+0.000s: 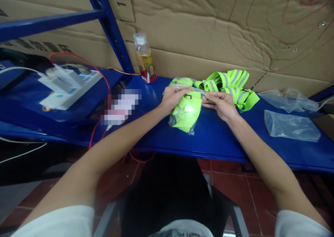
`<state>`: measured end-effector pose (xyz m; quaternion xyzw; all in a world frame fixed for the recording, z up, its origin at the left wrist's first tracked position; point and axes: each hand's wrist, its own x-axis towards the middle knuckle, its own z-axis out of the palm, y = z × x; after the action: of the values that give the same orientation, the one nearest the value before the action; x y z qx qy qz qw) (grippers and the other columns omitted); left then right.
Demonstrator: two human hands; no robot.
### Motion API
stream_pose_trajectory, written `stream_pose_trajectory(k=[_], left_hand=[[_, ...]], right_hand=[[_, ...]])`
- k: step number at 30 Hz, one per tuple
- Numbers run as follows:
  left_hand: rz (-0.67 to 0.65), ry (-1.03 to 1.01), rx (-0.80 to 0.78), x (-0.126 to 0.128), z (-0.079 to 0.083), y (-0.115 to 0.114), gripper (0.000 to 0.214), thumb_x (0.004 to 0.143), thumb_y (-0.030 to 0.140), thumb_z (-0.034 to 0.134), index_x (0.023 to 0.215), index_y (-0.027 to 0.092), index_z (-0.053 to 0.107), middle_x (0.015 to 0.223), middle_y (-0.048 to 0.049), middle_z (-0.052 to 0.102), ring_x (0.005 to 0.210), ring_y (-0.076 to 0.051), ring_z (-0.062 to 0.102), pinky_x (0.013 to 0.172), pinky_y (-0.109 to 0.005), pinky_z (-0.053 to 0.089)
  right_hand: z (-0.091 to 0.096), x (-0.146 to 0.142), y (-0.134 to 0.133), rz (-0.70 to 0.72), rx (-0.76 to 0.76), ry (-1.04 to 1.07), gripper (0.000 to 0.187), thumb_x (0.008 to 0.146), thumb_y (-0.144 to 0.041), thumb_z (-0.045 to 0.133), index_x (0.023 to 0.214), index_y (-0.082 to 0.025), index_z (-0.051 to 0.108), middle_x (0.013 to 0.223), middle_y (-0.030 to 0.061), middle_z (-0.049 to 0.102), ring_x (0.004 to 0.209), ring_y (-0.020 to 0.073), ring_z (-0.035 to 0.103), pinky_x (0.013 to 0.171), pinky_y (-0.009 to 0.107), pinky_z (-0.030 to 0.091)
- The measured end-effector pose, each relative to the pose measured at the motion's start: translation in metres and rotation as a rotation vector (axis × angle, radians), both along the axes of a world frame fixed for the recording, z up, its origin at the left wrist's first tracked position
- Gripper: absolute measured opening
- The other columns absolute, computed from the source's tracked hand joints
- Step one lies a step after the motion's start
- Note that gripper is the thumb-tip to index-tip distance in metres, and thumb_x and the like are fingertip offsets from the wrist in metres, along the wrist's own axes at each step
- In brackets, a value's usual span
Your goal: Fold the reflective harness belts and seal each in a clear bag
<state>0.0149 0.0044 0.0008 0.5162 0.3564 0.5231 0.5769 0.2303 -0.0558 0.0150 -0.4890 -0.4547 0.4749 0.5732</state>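
A clear plastic bag (185,113) with folded neon-yellow reflective straps inside hangs or rests at the front middle of the blue shelf. My left hand (173,97) pinches the bag's top edge on its left side. On the right, my right hand (220,103) grips the same edge between thumb and fingers. Behind the bag lies another bundle of yellow straps in plastic (182,81). Loose neon-yellow straps with grey reflective stripes (232,85) are heaped just beyond my right hand.
Two clear plastic bags, one crumpled (289,99) and one flat (292,126), lie at the right. A drink bottle (145,61) stands against the cardboard. At left are a power strip (71,91) with plugged-in chargers, a red cable (91,64) and a blue shelf post (111,30).
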Motion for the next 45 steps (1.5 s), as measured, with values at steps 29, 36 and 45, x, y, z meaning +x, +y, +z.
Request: stream_pose_trajectory(k=[29,36,45], left_hand=[[-0.062,0.121,0.167,-0.0011,0.0033,-0.0095,0.027,0.08,0.042,0.091,0.081,0.016,0.085,0.086,-0.0068,0.082,0.077,-0.016,0.072,0.07,-0.028,0.057],[-0.089,0.096,0.166,0.0013,0.0009,-0.0096,0.028,0.082,0.043,0.09,0.079,0.016,0.084,0.085,-0.006,0.081,0.075,-0.015,0.071,0.07,-0.028,0.054],[-0.098,0.1,0.208,0.0012,-0.0007,-0.007,0.027,0.08,0.042,0.09,0.086,0.016,0.086,0.088,-0.0069,0.083,0.078,-0.015,0.072,0.071,-0.028,0.055]], right_hand=[[0.0025,-0.0064,-0.0058,0.004,0.041,-0.169,0.041,0.067,-0.053,0.1,0.09,-0.022,0.088,0.085,0.0062,0.084,0.073,0.0192,0.079,0.062,0.032,0.071],[0.0019,-0.0014,-0.0044,-0.002,0.074,-0.179,0.032,0.066,-0.048,0.101,0.081,-0.023,0.087,0.079,0.0038,0.081,0.073,0.0177,0.075,0.067,0.033,0.072],[0.0031,-0.0066,-0.0064,0.02,-0.022,-0.17,0.038,0.07,-0.051,0.097,0.09,-0.02,0.087,0.092,0.0074,0.085,0.08,0.02,0.079,0.059,0.029,0.069]])
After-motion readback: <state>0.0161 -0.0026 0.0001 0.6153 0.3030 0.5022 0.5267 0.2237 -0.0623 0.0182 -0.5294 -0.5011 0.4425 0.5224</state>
